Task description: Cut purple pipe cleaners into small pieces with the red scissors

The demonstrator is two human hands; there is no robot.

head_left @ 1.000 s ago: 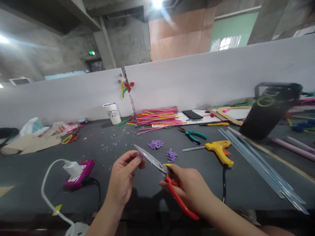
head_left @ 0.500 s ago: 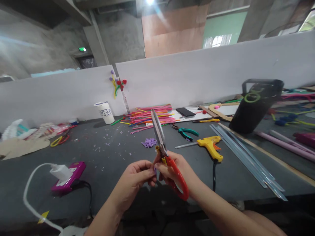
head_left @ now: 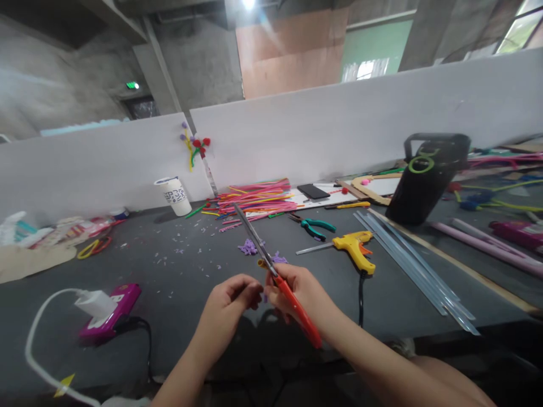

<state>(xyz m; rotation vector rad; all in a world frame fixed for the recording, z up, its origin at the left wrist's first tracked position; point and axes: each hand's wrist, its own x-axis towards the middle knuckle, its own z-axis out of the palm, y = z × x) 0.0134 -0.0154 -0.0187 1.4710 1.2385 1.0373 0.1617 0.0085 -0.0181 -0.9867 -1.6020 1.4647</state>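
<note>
Over the near part of the dark table, my right hand [head_left: 292, 288] is closed around red-handled scissors [head_left: 275, 274], their blades pointing up and to the left. A small yellowish, tube-like end [head_left: 261, 263] shows beside the blades. A purple bit [head_left: 265, 297] pokes out at the right fingertips. Just to the left, my left hand [head_left: 233, 299] has its fingers curled with thumb and forefinger together; anything inside them is hidden. Small purple pieces [head_left: 248, 247] lie heaped beyond the scissors, partly behind the blades.
Pink and orange craft sticks [head_left: 254, 198] lie at the back, near a white cup [head_left: 173, 196]. To the right are teal-handled pliers [head_left: 314, 227], a yellow glue gun [head_left: 355, 249], clear glue sticks [head_left: 416, 271] and a black bottle [head_left: 426, 181]. A purple power strip [head_left: 123, 302] sits left.
The scissors have turned in my right hand, their blades tipping to the left. My left hand has drawn slightly away from the right fingertips. The view has shifted a little to the right.
</note>
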